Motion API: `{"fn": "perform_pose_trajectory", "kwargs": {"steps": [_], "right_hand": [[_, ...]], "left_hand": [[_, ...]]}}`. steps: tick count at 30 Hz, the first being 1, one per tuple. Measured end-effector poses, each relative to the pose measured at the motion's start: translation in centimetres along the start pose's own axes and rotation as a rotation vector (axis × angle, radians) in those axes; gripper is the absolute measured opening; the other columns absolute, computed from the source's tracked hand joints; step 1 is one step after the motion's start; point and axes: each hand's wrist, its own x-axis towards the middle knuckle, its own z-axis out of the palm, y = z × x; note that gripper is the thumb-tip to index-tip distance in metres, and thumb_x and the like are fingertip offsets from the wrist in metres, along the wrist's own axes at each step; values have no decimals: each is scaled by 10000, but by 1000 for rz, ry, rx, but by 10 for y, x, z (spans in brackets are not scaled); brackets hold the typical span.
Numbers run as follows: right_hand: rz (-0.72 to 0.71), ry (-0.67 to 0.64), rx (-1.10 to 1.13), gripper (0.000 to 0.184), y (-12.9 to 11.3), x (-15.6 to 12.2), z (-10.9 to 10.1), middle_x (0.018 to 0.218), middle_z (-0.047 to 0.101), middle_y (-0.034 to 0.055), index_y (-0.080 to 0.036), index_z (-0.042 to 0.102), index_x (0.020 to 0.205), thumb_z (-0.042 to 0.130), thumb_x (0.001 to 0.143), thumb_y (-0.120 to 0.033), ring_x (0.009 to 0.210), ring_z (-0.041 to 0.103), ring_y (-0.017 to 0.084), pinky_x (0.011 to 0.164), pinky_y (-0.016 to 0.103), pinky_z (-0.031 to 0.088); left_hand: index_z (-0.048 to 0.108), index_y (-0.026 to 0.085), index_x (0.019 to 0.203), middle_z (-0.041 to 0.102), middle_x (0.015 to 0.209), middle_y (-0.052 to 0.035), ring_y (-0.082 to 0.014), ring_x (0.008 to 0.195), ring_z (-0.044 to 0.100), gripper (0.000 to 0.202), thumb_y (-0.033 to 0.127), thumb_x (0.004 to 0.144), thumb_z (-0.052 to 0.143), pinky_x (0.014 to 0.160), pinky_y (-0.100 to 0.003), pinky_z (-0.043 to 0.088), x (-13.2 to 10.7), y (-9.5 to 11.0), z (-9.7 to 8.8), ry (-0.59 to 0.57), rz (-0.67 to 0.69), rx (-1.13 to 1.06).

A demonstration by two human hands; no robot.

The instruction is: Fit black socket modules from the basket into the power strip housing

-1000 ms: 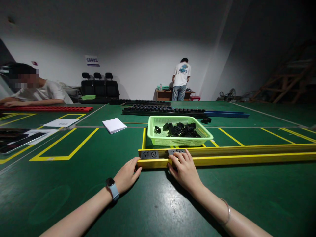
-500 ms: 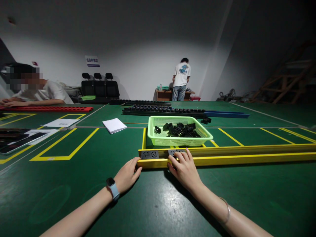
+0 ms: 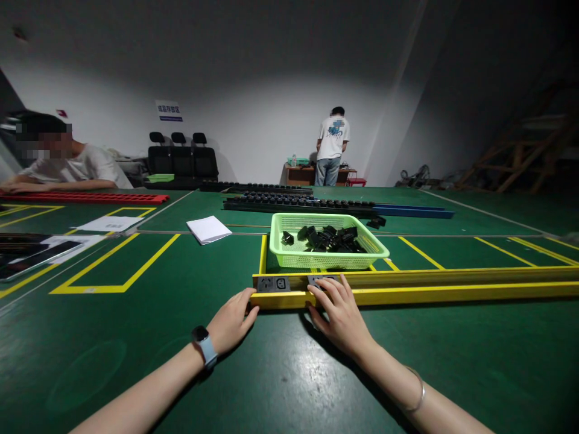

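Head view: basket (image 3: 330, 260) holds black parts (image 3: 332, 239); our left hand (image 3: 231, 319) pinches channel (image 3: 416, 294) at left end, right hand (image 3: 342, 316) bends over socket (image 3: 315, 279), grip unclear.

**Seats (image 3: 205, 161) and sign (image 3: 169, 109) by the wall (image 3: 253, 102)**

The sign hangs above the black seats, upper left of the frame. At the left edge, a seated person (image 3: 97, 166) leans over a red rail (image 3: 104, 198). Left of centre lies white paper (image 3: 208, 230). Upper centre, a standing person (image 3: 333, 135) faces away, near a desk (image 3: 298, 175) and red stool (image 3: 359, 181). Below them lies a blue rail (image 3: 416, 211). Wooden frame (image 3: 513, 161), upper right.
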Motion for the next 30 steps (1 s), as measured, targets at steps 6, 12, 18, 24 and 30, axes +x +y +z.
{"fn": "perform_pose_trajectory", "kwargs": {"steps": [6, 12, 18, 24, 30], "right_hand": [[-205, -215, 119, 483, -18, 4, -4, 1499, 336, 81, -198, 475, 1316, 525, 837, -177, 1378, 298, 239, 1136, 502, 263], [-190, -283, 156, 580, -21, 7, -7, 1488, 361, 35, -235, 372, 1406, 522, 847, -208, 1399, 262, 225, 1145, 515, 237], [-185, -279, 149, 577, -21, 6, -6, 1471, 390, 36, -243, 367, 1411, 522, 856, -220, 1391, 283, 227, 1144, 512, 244], [-171, -294, 167, 558, -21, 6, -6, 1478, 382, 25, -235, 374, 1403, 502, 861, -219, 1385, 288, 228, 1151, 513, 230], [-160, -291, 192, 551, -21, 7, -7, 1467, 399, 29, -220, 378, 1399, 495, 860, -223, 1354, 334, 231, 1153, 515, 227]], "left_hand": [[452, 168, 1165, 613, 1099, -127, -240, 989, 601, 262, 269, 927, 407, 827, -396, 506, 1, -1, 2, 13, 4, -9], [466, 181, 1157, 624, 1083, -113, -237, 967, 617, 256, 270, 925, 403, 816, -394, 514, -1, 0, 1, 30, 18, -7], [465, 180, 1157, 626, 1092, -116, -245, 986, 616, 256, 270, 925, 404, 811, -392, 515, 0, 0, 0, 22, 6, -1], [462, 189, 1153, 625, 1091, -103, -240, 1002, 610, 247, 271, 927, 404, 852, -396, 500, 0, 0, 0, 20, 4, -8], [459, 182, 1150, 622, 1090, -114, -245, 1008, 608, 247, 269, 926, 401, 854, -405, 500, -1, -1, 0, 12, 3, -4]]}}
